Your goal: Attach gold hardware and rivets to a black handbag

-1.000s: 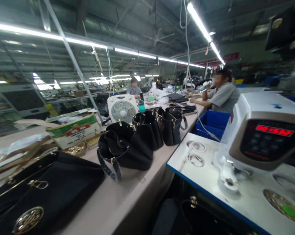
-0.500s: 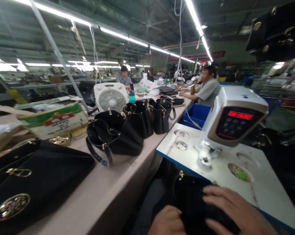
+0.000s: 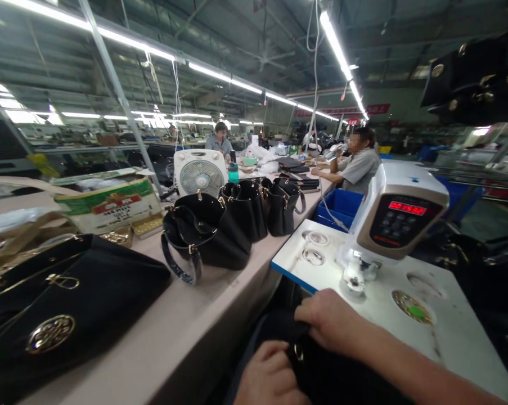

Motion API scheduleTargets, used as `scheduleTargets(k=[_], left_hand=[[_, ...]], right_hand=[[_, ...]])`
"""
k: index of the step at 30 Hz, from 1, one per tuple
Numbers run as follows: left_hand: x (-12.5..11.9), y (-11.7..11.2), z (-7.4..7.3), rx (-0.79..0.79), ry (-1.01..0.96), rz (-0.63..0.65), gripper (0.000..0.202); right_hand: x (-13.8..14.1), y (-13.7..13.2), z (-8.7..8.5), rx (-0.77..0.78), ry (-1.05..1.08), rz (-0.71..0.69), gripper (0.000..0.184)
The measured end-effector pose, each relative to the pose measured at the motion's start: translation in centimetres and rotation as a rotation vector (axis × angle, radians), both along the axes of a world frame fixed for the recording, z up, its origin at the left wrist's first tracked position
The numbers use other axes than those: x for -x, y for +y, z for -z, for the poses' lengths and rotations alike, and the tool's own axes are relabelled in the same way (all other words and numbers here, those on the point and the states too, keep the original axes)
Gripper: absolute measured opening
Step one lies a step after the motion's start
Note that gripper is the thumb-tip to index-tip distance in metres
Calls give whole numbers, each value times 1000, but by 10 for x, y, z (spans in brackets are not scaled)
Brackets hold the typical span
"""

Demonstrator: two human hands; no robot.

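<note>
A black handbag (image 3: 333,368) lies at my lap, in front of the white machine table, with a gold ring fitting showing on it. My right hand (image 3: 327,318) is closed on its far edge, fingers bent over the dark material. Lower and to the left, my left hand (image 3: 270,374) grips the near side with curled fingers beside the gold ring. Much of the bag is dark or cut off by the frame. Just beyond my right hand stands a white press machine (image 3: 397,214) with a red lit display.
On the bench (image 3: 220,320) to the left stand several black handbags (image 3: 207,230); a larger black bag (image 3: 89,287) with a gold emblem lies nearer. Behind are a box fan (image 3: 201,171), a carton (image 3: 110,205) and a blue bin (image 3: 338,205). Two people sit farther along the bench.
My right hand has moved left and away from me, from lying spread on the bag to gripping its edge. The bag has turned, bringing a gold ring between my hands. The view has shifted slightly.
</note>
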State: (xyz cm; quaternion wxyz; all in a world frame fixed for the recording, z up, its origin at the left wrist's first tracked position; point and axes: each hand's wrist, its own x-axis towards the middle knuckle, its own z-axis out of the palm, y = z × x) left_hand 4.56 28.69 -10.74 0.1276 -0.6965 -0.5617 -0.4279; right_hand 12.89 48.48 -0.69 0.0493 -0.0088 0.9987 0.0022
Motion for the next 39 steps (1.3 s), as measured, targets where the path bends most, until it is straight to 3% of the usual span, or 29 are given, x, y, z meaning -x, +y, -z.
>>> scheduleTargets(k=[3, 6, 10, 12, 18, 22, 25, 29, 32, 34, 37, 39], left_hand=[[3, -6, -53, 33, -38, -50, 16], [8, 2, -77, 82, -93, -203, 22], [22, 20, -67, 90, -121, -454, 57], [30, 26, -60, 87, -139, -517, 75], [37, 28, -67, 252, -150, -397, 69], [44, 33, -73, 184, -252, -341, 66], [48, 39, -75, 180, -303, -321, 55], [49, 46, -69, 217, -283, -270, 49], [42, 43, -60, 226, -239, -287, 44], [35, 39, -53, 254, -180, -298, 37], [32, 35, -40, 320, -6, -287, 24], [34, 35, -29, 334, 101, -328, 29]], right_hand=[[-2, 0, -40, -53, 105, 187, 15], [3, -10, -68, -152, 134, 287, 16], [6, -26, -79, -181, 199, 374, 19], [6, -31, -78, -173, 237, 376, 19], [3, -34, -74, -174, 259, 343, 17], [-6, -36, -72, -163, 258, 368, 17], [-16, -40, -54, -170, 314, 356, 32], [-21, -45, 6, -53, 377, 357, 62], [-25, -45, 57, 76, 484, 390, 61], [-31, -42, 81, 152, 579, 380, 55], [-35, -25, 98, 294, 605, 334, 46], [-32, -9, 99, 350, 578, 316, 41]])
